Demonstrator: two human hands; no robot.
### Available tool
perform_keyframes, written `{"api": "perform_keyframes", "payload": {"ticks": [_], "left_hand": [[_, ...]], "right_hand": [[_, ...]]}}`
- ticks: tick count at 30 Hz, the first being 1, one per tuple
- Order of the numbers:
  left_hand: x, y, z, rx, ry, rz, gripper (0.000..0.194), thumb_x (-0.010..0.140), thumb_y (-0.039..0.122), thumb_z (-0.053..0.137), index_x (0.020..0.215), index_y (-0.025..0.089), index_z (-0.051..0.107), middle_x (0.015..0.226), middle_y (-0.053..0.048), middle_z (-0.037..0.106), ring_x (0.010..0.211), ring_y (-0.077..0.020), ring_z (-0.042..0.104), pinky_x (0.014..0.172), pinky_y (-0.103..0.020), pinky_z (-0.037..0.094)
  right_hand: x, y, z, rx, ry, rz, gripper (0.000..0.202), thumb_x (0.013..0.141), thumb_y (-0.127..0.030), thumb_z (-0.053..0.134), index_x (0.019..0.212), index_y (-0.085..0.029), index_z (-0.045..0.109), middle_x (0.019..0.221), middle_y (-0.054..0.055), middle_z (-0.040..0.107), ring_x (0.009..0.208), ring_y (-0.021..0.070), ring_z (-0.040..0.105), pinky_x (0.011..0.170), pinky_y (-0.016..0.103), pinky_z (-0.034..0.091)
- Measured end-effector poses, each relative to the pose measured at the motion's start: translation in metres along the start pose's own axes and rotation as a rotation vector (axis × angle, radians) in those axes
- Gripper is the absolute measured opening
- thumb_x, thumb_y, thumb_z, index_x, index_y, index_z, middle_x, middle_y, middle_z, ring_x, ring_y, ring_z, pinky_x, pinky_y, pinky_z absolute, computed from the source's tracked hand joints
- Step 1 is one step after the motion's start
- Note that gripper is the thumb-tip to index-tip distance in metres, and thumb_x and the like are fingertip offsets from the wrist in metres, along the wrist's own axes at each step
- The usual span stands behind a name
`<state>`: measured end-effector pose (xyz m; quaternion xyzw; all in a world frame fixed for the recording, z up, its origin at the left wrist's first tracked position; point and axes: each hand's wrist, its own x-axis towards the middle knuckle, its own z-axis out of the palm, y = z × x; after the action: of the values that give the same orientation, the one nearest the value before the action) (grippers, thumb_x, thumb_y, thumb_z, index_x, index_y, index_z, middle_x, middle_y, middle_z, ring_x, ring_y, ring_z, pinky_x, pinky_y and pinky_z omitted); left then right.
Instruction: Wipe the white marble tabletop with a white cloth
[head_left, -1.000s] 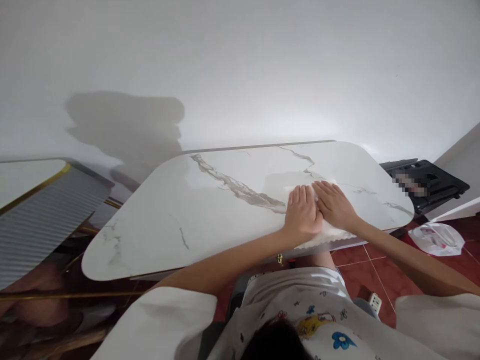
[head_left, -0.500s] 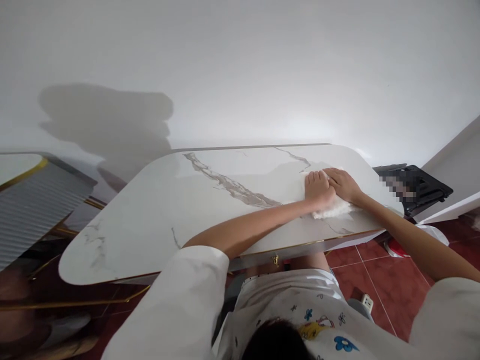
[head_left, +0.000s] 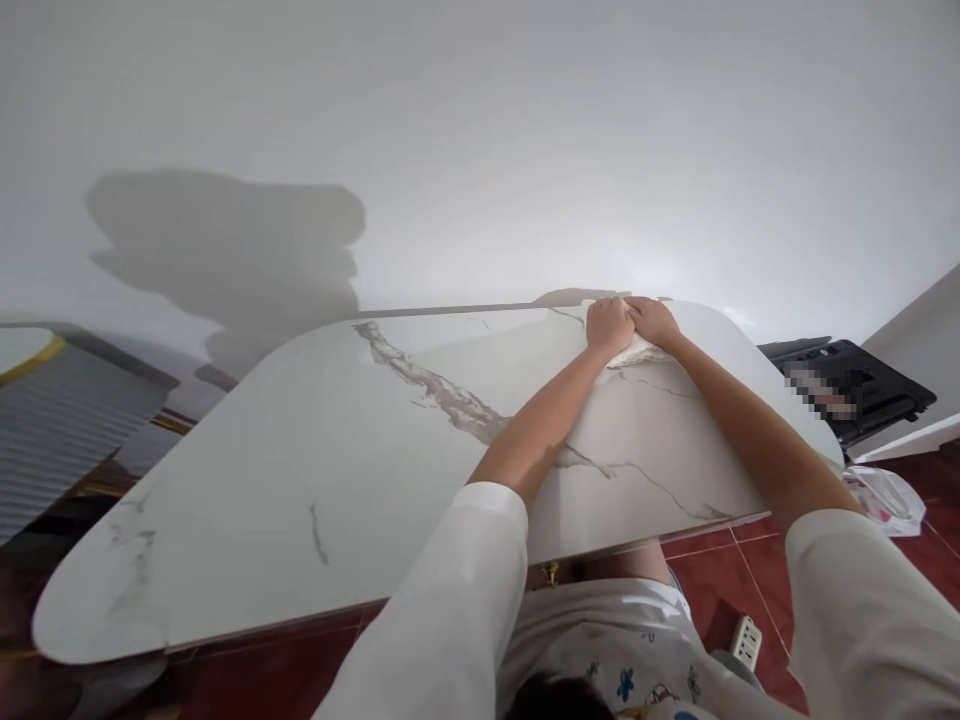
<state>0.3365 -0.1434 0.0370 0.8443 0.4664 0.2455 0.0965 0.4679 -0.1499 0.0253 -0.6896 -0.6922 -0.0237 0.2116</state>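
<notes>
My left hand (head_left: 609,328) presses a white cloth (head_left: 637,352) down on the white, marble-patterned tabletop (head_left: 247,470), close to its far edge by the wall. Its fingers are curled over the cloth. Right beside it, touching it, my right hand (head_left: 654,322) also bears down on the cloth, its fingers bent toward the left hand. Much of the cloth is hidden under both hands; a crumpled part shows below them.
A white wall (head_left: 480,150) stands behind the table. At left is a ribbed grey cabinet (head_left: 67,420) with a gold edge. A black case (head_left: 870,380) and a clear plastic bag (head_left: 889,500) are at right. A power strip (head_left: 746,642) lies on the red tiled floor.
Both hands have slid the cloth away from me, from the tabletop's right middle to its far edge, and slightly left. My arms are stretched further out.
</notes>
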Motion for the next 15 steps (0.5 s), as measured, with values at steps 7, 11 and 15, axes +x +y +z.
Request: {"api": "perform_keyframes", "payload": {"ticks": [7, 11, 15], "left_hand": [[0.025, 0.0, 0.013, 0.026, 0.028, 0.001, 0.034, 0.099, 0.02, 0.038, 0.12, 0.008, 0.061, 0.126, -0.017, 0.066, 0.124, -0.0263, 0.054, 0.108, -0.035, 0.034], [0.036, 0.02, 0.029, -0.002, 0.044, 0.018, 0.034, 0.1, 0.021, 0.038, 0.121, 0.008, 0.06, 0.127, -0.017, 0.065, 0.125, -0.0267, 0.052, 0.109, -0.036, 0.032], [0.039, 0.034, 0.038, -0.031, 0.041, 0.022, 0.033, 0.099, 0.019, 0.038, 0.122, 0.006, 0.058, 0.128, -0.019, 0.063, 0.127, -0.0277, 0.05, 0.109, -0.038, 0.03]], "right_hand": [[0.022, 0.027, 0.005, 0.058, 0.008, -0.053, 0.047, 0.091, -0.028, 0.038, 0.129, -0.02, 0.065, 0.137, 0.008, 0.065, 0.125, 0.0299, 0.058, 0.108, 0.045, 0.044], [0.021, 0.055, -0.002, 0.076, 0.005, -0.004, 0.05, 0.092, -0.03, 0.039, 0.134, -0.018, 0.062, 0.142, 0.007, 0.061, 0.13, 0.0285, 0.055, 0.112, 0.044, 0.04], [0.018, 0.067, -0.008, 0.068, 0.012, 0.039, 0.052, 0.091, -0.029, 0.038, 0.136, -0.015, 0.061, 0.143, 0.008, 0.06, 0.132, 0.0271, 0.054, 0.113, 0.043, 0.039]]}}
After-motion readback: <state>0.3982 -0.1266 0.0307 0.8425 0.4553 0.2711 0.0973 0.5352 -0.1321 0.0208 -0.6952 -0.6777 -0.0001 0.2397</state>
